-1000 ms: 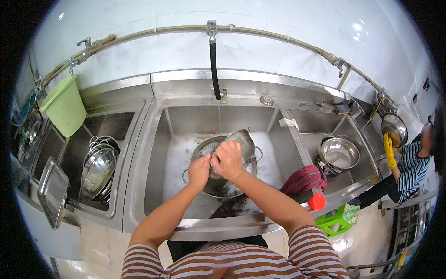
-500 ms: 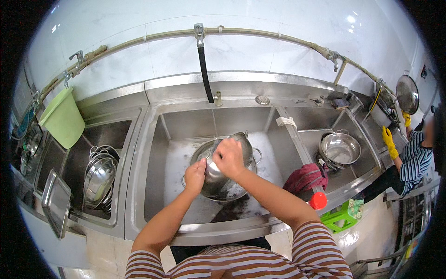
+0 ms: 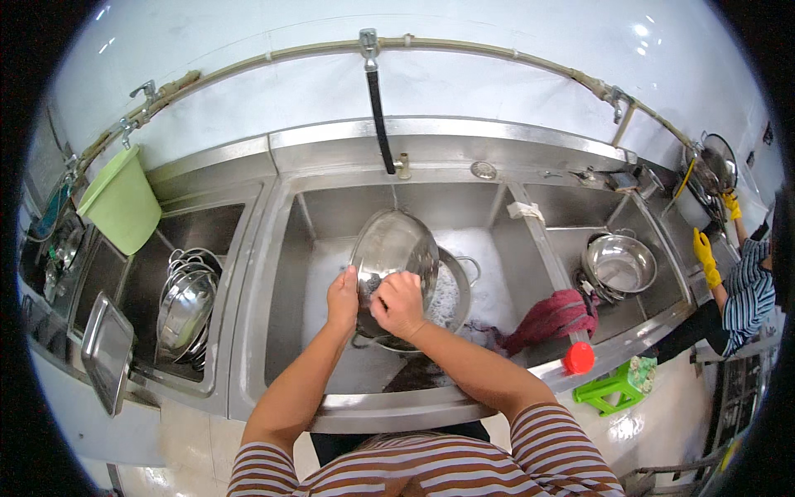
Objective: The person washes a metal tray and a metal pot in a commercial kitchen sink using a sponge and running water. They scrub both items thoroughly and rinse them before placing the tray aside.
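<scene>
Centrally in the head view, a steel bowl (image 3: 397, 244) is held tilted over a pot (image 3: 460, 286), which stands in suds inside the sink (image 3: 472, 207). Left hand (image 3: 342, 300): fingers closed on the left edge of the bowl. Right hand (image 3: 399, 306): fingers curled, set against the bowl; whether it grips a pad cannot be told. A red cloth (image 3: 553, 319) drapes over the right edge of the sink. Behind the sink hangs a black hose (image 3: 380, 120). Left of the sink: nested bowls (image 3: 184, 311) and a green bucket (image 3: 122, 203). Right of the sink: stacked pans (image 3: 621, 263) and, farther off, a co-worker in yellow gloves (image 3: 706, 258).
</scene>
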Motion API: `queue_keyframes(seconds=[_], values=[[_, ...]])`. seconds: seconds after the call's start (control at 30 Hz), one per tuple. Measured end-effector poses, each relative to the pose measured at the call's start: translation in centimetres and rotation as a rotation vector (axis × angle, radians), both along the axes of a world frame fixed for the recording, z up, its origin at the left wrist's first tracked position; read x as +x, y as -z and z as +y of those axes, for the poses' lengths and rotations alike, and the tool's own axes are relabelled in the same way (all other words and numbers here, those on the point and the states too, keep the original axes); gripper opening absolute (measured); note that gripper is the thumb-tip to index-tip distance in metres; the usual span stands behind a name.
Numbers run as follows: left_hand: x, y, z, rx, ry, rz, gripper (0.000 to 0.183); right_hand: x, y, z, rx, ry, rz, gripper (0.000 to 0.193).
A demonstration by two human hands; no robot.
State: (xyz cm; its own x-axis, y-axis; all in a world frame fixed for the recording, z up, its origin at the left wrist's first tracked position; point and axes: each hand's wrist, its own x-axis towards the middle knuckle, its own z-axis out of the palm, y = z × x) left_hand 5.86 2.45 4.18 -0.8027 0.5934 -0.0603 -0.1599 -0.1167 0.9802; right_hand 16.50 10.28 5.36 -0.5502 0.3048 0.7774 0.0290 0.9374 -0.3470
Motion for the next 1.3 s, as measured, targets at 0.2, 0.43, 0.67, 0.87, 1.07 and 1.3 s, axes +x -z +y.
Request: queue_keyframes(seconds=[0.2, 0.43, 0.67, 0.87, 1.07, 1.3], values=[[-2.3, 0.9, -0.6, 0.070, -0.126, -0.402, 0.039, -1.5, 4.9, 8.8, -0.564, 0.195, -0.302, 0.016], [-4.6, 2.5, -1.4, 0.021, -0.152, -0.663, 0.040, -0.4, 2.1, 1.3, -0.375, -0.044, -0.279, 0.014], [-4.8, 4.5, -2.2, -0.238, -0.148, -0.746, 0.039, -7.6, 5.8, 9.2, -0.292, 0.307, -0.470, 0.023], [-6.4, 5.2, -3.2, -0.367, -0.265, -0.637, 0.039, -3.2, 10.5, 14.3, -0.447, 0.427, -0.716, 0.024], [-6.4, 7.6, -3.1, -0.338, -0.271, -0.668, 0.038, 1.1, 4.6, 4.2, -0.215, -0.021, -0.549, 0.021], [-6.6, 10.5, -3.1, -0.483, -0.378, -0.448, 0.039, -6.8, 4.8, 7.9, -0.219, 0.266, -0.744, 0.026]])
